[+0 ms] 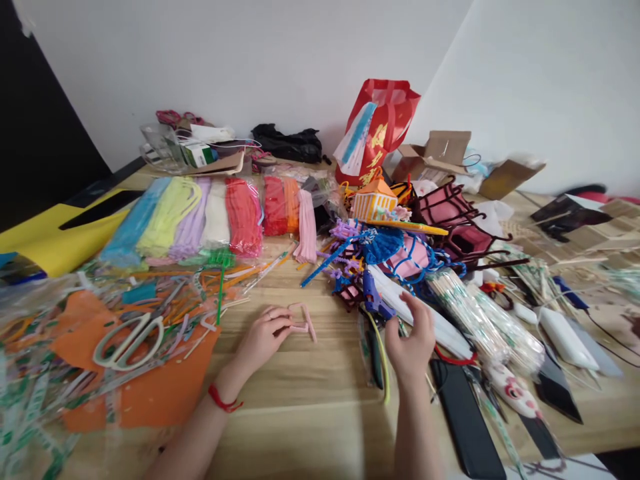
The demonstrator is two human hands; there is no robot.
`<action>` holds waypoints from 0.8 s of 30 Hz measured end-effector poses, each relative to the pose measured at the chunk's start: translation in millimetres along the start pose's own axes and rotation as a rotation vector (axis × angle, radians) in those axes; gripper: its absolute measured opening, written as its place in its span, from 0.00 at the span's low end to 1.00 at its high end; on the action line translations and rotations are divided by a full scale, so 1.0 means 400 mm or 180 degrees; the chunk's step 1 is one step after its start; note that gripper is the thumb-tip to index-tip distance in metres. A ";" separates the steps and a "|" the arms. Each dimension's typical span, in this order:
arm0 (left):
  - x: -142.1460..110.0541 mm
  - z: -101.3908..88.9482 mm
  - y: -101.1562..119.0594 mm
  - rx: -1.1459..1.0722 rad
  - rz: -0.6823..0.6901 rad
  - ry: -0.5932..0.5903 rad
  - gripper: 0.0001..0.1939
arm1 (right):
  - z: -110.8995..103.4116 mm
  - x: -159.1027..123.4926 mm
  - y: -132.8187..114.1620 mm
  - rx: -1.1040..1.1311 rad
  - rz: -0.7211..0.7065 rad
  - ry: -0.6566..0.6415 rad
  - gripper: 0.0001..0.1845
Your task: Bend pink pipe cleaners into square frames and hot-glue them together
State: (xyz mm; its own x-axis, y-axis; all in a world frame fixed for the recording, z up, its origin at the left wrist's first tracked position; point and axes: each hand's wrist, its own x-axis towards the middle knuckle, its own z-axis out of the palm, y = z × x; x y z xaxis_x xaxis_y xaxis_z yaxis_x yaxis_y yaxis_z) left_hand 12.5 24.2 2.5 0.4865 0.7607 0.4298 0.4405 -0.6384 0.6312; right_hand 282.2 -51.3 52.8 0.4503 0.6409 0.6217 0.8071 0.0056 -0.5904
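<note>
— What has the left hand [263,337] got?
— A bent pink pipe cleaner [303,321], pinched in its curled fingers [283,320] and resting on the bare wood of the table [310,400], about midway between the near and far edges.
— And the right hand [411,340]?
— Loosely open, holding nothing. Its fingers are raised just beside a blue glue gun [375,300] and a white packet [425,313].
— What lies around them?
— Scissors [131,339] on orange sheet [155,390] toward the left edge, packs of coloured pipe cleaners [200,217] farther back, a black phone [467,420] near the front edge on the right, and a red bag [377,130] by the far edge.
</note>
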 end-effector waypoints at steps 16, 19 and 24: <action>0.004 -0.022 0.003 0.0382 0.0271 -0.0200 0.10 | 0.064 0.051 0.112 -0.0401 -0.0446 -0.1169 0.14; 0.004 -0.024 0.005 0.0338 0.0279 -0.0180 0.11 | -0.001 0.049 0.048 -0.0285 -0.0077 -0.0844 0.14; 0.004 -0.023 0.009 0.0118 0.0296 -0.0162 0.10 | -0.064 -0.014 -0.076 0.1031 0.1789 -0.1114 0.19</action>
State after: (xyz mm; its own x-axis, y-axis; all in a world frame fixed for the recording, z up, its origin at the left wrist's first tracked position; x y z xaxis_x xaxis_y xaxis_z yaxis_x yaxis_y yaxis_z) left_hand 7.9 24.2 11.6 0.5639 0.6915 0.4515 0.4189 -0.7106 0.5653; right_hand 265.1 -74.8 80.5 0.5707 0.8211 0.0120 0.3129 -0.2040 -0.9276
